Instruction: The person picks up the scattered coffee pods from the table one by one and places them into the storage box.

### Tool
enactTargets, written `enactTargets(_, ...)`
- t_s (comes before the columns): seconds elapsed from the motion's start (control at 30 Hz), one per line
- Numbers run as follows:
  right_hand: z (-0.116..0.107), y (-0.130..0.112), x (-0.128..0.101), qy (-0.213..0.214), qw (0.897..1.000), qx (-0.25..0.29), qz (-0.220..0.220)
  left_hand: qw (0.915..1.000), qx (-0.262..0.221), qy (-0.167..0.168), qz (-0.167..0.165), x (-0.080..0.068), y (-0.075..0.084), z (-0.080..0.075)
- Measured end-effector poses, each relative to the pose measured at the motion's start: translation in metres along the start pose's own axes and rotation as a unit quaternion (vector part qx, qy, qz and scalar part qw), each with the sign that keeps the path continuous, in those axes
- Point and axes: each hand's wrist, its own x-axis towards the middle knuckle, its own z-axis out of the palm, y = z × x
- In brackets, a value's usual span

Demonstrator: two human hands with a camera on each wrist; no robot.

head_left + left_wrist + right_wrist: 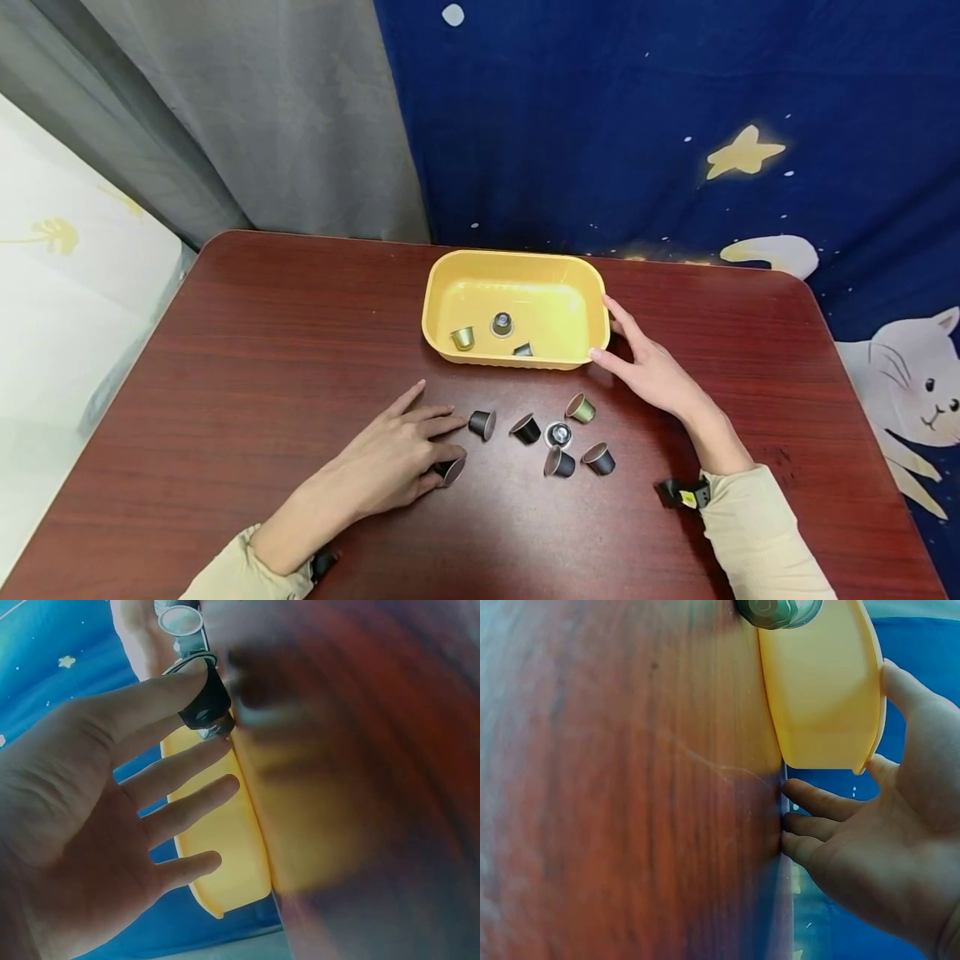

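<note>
My left hand (pixel 438 437) lies flat on the dark red table (pixel 262 350) with its fingers spread. Its thumb tip touches a black capsule (pixel 451 471), and another black capsule (pixel 482 423) lies just past the fingertips. In the left wrist view the left hand (pixel 187 772) is spread wide with a black capsule (pixel 204 701) at the tip of one digit. My right hand (pixel 615 342) touches the right front corner of the yellow tray (pixel 438 287), thumb and forefinger straight against its rim. In the right wrist view the right hand (pixel 847 802) lies against the tray's end wall (pixel 825 697).
Several capsules lie loose on the table between my hands, among them a green capsule (pixel 580 407) and an upright silver-topped capsule (pixel 558 434). The tray holds a gold capsule (pixel 462 337), an upright capsule (pixel 502 323) and a dark capsule (pixel 522 350). A blue curtain hangs behind.
</note>
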Motion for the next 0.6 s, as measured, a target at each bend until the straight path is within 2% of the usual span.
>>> enactTargets(0.33,0.0,-0.002,0.0,0.002,1.0,0.003,0.001,1.0,-0.003,0.0,0.0,0.0,-0.002,-0.008)
enactTargets(0.6,0.0,-0.002,0.0,0.0,1.0,0.005,0.0,0.9976,0.02,0.062,0.02,0.002,-0.006,-0.013)
